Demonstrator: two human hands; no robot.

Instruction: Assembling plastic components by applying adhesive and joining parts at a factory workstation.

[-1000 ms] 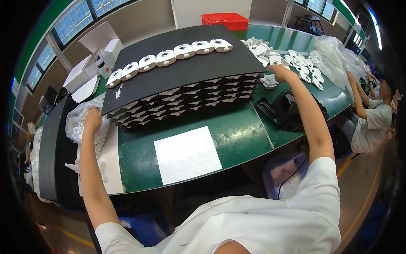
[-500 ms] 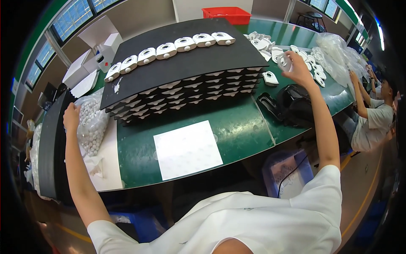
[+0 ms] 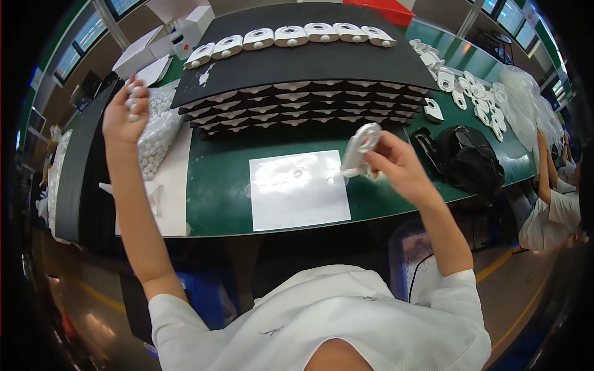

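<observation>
My left hand (image 3: 125,122) is raised beside a clear bag of white balls (image 3: 153,139), its fingers curled around several small white balls (image 3: 133,104). Between the fingertips of my right hand (image 3: 399,164) is a white plastic housing (image 3: 359,150) with a round opening, held tilted above the right edge of a white sheet (image 3: 300,195). Behind the sheet rises a stack of black boards (image 3: 309,67) with white pieces between the layers. Along the top board runs a row of similar white housings (image 3: 291,37), each with a ball at its front.
Loose white housings (image 3: 476,93) are heaped on the green table (image 3: 216,210) at the right, by clear plastic film (image 3: 523,102). A black bag (image 3: 470,159) lies near the right edge. A red bin (image 3: 387,11) stands at the back. Another person (image 3: 550,216) sits far right.
My left hand has lifted from the bag and now shows balls in its fingers. My right hand has brought the housing from the right-hand heap toward the sheet. The view has shifted.
</observation>
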